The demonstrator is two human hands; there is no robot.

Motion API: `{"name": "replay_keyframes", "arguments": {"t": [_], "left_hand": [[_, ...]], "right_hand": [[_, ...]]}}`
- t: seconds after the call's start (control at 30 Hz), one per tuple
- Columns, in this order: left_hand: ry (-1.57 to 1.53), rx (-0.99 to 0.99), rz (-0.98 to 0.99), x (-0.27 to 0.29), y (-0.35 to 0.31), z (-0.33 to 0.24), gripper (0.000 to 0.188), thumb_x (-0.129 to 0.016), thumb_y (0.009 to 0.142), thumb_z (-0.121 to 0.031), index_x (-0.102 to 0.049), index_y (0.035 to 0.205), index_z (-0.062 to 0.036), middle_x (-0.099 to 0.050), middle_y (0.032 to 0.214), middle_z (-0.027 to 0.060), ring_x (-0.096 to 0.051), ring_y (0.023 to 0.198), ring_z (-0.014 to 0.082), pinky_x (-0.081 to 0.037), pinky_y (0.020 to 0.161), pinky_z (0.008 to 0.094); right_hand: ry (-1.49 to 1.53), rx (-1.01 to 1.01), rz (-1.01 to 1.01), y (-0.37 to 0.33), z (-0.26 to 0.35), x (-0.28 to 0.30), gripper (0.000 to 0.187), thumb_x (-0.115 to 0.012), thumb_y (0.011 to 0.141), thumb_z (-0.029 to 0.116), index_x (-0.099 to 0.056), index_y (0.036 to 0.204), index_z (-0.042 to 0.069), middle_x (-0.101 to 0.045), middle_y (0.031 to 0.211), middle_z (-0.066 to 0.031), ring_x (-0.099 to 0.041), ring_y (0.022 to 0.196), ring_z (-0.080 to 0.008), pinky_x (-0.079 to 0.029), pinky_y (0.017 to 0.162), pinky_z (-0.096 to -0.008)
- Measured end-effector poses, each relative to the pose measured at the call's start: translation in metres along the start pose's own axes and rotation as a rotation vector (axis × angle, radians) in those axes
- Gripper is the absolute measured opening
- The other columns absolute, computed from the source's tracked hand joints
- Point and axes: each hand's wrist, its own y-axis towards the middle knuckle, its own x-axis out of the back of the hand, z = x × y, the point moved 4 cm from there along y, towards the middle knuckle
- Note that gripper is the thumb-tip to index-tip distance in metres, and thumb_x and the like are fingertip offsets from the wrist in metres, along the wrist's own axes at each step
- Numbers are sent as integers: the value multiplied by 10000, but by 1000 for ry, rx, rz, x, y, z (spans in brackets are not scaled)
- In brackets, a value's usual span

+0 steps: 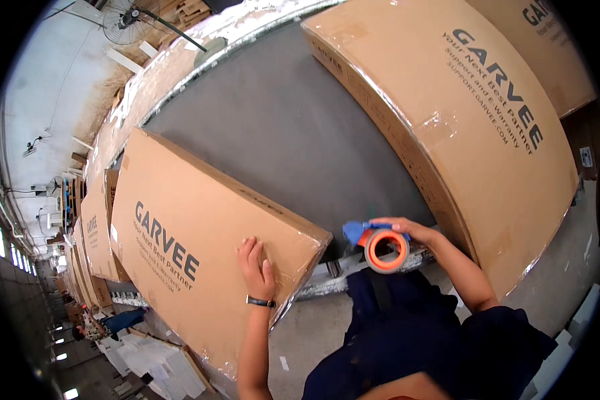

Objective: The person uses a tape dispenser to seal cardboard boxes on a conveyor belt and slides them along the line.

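My left hand (255, 273) lies with fingers stretched out on the top of a large flat brown cardboard carton (213, 220), near its right end. Clear tape shines along that end's edge. In my right hand (412, 229) is a tape dispenser (372, 241) with an orange hub and a blue head, held just off the carton's right corner. A second large carton (407, 73) stands to the right, close to my right forearm, with clear tape across its top. Both cartons carry dark print.
A dark grey conveyor belt (267, 120) runs between the two cartons. More cartons (97, 230) line up at the far left, and another (540, 47) sits at the upper right. A person (103, 327) is at the lower left, beyond stacked white sheets (160, 367). A fan (121, 23) stands at the back.
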Motion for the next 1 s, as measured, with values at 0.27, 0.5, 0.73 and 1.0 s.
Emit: {"name": "replay_keyframes", "arguments": {"t": [0.27,0.5,0.73,1.0], "left_hand": [[42,51,14,3,-2,-1,346,-473,837,-235,-567,1102,-35,-481,1246,178,-402,1207,373,-219,1041,528],[152,11,18,0,-1,-4,356,-448,849,-241,-565,1076,8,-483,1217,218,-411,1184,391,-267,1033,482],[168,17,22,-7,3,-12,361,-456,843,-242,-565,1077,10,-474,1219,220,-405,1188,393,-282,1021,483],[2,46,1,6,-6,5,349,-469,828,-247,-575,1083,-33,-470,1238,190,-397,1201,380,-209,1044,527]], "right_hand": [[619,539,-388,70,67,55,629,-490,829,568,-511,1203,63,-579,1113,-92,-575,1007,-195,-473,888,-343],[-289,-44,280,157,36,-2,718,-527,828,533,-422,1325,26,-494,1278,-120,-479,1157,-184,-361,1007,-303],[-327,-111,381,191,63,-10,723,-539,826,492,-372,1363,38,-472,1308,-119,-438,1211,-198,-335,1024,-298],[-366,131,274,3,-35,-36,607,-570,862,387,-386,1367,103,-425,1370,-103,-340,1298,-233,-264,1068,-344]]}}
